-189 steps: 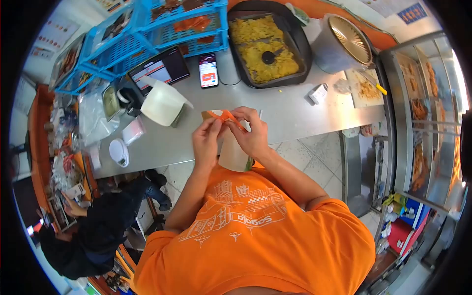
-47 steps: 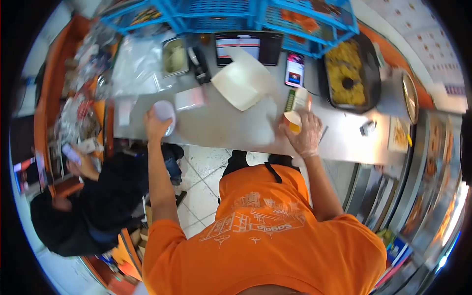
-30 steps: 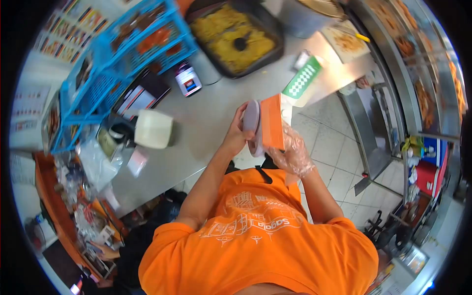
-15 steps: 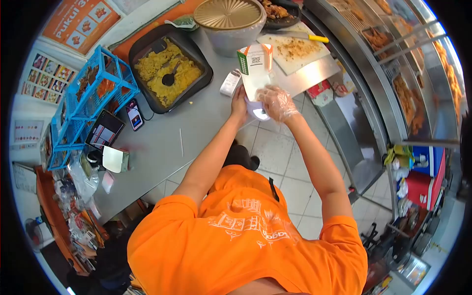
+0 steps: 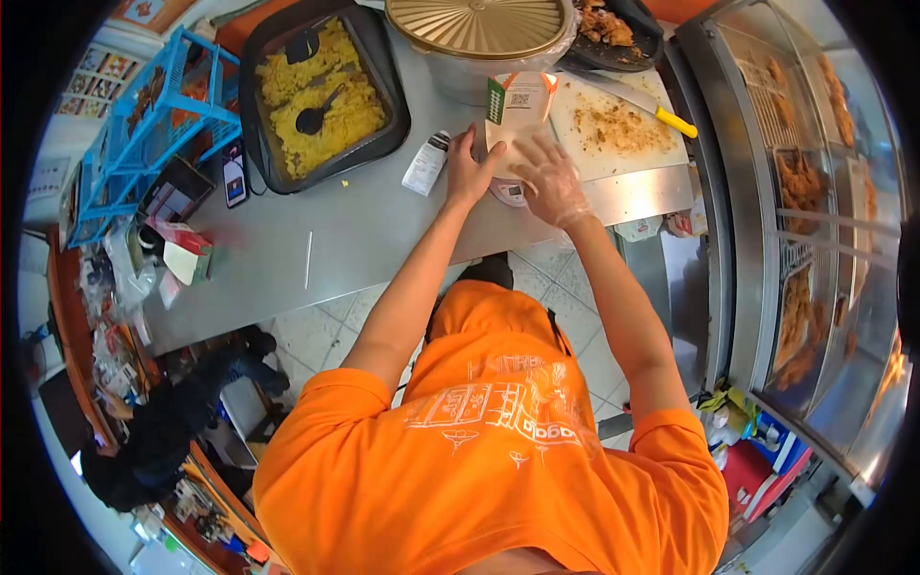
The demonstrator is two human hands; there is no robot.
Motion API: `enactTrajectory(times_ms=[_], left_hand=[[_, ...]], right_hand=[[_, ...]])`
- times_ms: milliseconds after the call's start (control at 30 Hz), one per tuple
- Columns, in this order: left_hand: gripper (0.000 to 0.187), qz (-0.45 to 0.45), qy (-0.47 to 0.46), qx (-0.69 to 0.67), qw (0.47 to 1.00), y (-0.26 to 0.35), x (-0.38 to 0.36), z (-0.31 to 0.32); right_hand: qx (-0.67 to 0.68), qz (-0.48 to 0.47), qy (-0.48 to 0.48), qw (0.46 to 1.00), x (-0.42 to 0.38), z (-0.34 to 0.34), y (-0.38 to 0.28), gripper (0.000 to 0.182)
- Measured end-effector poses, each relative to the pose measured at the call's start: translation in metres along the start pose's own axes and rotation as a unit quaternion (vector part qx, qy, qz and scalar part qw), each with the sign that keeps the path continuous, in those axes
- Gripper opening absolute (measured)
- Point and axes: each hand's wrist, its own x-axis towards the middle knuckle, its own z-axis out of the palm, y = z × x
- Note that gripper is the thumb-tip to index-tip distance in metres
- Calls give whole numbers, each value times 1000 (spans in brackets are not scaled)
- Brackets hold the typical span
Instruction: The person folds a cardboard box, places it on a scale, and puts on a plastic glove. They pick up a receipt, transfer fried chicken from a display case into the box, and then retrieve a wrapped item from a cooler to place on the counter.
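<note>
One box (image 5: 520, 103) above a scale (image 5: 513, 191)

The box is between the left hand (image 5: 471, 171), thumb apart from fingers, and the right hand (image 5: 550, 180), spread and blurred. It has a square code; the shirt (image 5: 489, 455) shows "agala".

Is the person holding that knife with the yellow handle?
No, the knife lies on the cutting board, while the left hand and right hand are at the open box.
</note>
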Motion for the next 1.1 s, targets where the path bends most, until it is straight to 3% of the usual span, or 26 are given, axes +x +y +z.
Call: enactTrajectory(times_ms=[33, 67, 133, 167, 200, 267, 333, 400, 467, 600, 700, 767, 833, 900, 967, 1033, 1100], left_hand=[[86, -16, 18, -16, 1000, -1, 1, 1], [86, -25, 23, -13, 999, 1, 0, 1], [78, -60, 53, -21, 997, 9, -3, 1], [78, -66, 54, -16, 996, 15, -6, -2], [74, -71, 61, -24, 995, 22, -9, -5], [71, -75, 66, -30, 995, 27, -14, -6], [65, -70, 92, -60, 992, 24, -16, -12], [56, -66, 104, -48, 991, 23, -18, -25], [51, 55, 223, 128, 965, 14, -14, -44], [47, 25, 234, 97, 967, 0, -12, -69], [51, -53, 155, 184, 969, -3, -16, -78], [52, -39, 163, 237, 957, -1, -22, -77], [53, -20, 176, 291, 940, 3, -24, -75], [52, 39, 167, 212, 962, 8, -36, -64], [46, -46, 73, 17, 996, 15, -55, -43], [54, -103, 58, -32, 992, -6, -72, -10], [57, -133, 46, -76, 987, 10, -70, 5]], right_hand=[[44, 7, 103, 994, 0, -21, -11, 36], [51, 2, 98, 994, -13, -14, -12, 36], [212, 237, 249, 915, -42, 16, -11, 33], [272, 353, 225, 866, -50, 25, -16, 30], [277, 355, 221, 865, -54, 34, -15, 30], [323, 426, 18, 845, -55, 45, -9, 35], [294, 413, 27, 862, -51, 53, -2, 43], [296, 429, -35, 853, -45, 51, 0, 43], [300, 432, -65, 848, -37, 40, 2, 43], [338, 403, -95, 845, -48, 38, 9, 45], [357, 403, -106, 836, -67, 37, 22, 48], [376, 418, -118, 819, -65, 32, 13, 49], [305, 416, -150, 844, -50, 31, 10, 49], [313, 417, -153, 840, -43, 34, 11, 49], [321, 416, -158, 836, -39, 35, 10, 49], [287, 420, -186, 840, -34, 30, 11, 50], [290, 424, -206, 833, -31, 33, 18, 50]])
